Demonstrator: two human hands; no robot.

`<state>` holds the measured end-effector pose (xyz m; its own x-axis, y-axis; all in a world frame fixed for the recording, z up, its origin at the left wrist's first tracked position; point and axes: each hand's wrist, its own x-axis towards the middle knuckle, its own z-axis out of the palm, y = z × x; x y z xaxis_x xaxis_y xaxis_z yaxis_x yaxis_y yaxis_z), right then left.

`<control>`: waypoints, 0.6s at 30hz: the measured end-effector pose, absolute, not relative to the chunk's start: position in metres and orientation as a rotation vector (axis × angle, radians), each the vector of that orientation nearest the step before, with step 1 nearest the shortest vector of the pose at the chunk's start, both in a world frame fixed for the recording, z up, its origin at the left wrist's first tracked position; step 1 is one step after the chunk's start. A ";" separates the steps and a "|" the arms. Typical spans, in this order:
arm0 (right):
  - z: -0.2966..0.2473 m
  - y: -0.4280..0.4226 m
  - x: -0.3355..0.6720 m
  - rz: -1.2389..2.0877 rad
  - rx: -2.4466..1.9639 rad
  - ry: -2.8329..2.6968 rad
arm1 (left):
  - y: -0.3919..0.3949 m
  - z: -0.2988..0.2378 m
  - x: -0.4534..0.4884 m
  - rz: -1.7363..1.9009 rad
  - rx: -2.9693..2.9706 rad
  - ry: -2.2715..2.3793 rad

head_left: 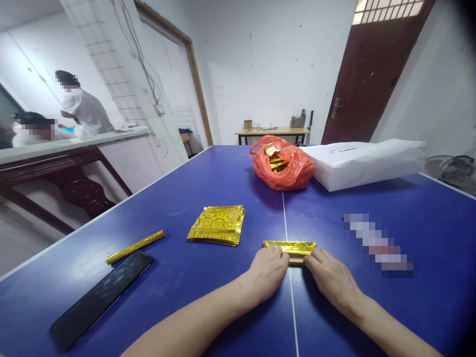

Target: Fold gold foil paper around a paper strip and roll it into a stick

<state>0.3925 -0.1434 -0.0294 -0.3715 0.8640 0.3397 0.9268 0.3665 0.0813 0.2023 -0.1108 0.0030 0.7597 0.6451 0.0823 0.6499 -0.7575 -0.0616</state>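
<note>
Both my hands work on a gold foil paper sheet (292, 246), partly rolled or folded, its paler underside showing between them. My left hand (268, 270) has its fingers curled over the sheet's left end. At the right end, my right hand (332, 277) grips it in the same way, thumbs turned inward. A stack of flat gold foil papers (216, 224) lies left of my hands. Farther left is a thin gold roll (136, 247), just above a black phone (100, 300).
On the blue table (178, 193) stands a red plastic bag (284, 171) with gold papers inside, beside a large white bag (366, 161). A blurred object (377, 245) lies at right. Two people (87, 109) are beyond the half wall. A small table (273, 133) stands at the back.
</note>
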 end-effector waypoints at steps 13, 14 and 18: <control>-0.034 -0.144 0.392 -0.516 -1.555 -2.339 | -0.118 0.005 0.205 -0.070 -2.782 -1.126; -0.035 -0.143 0.392 -0.531 -1.543 -2.334 | -0.118 0.005 0.205 -0.073 -2.777 -1.123; -0.034 -0.143 0.392 -0.533 -1.539 -2.311 | -0.116 0.005 0.204 -0.102 -2.787 -1.125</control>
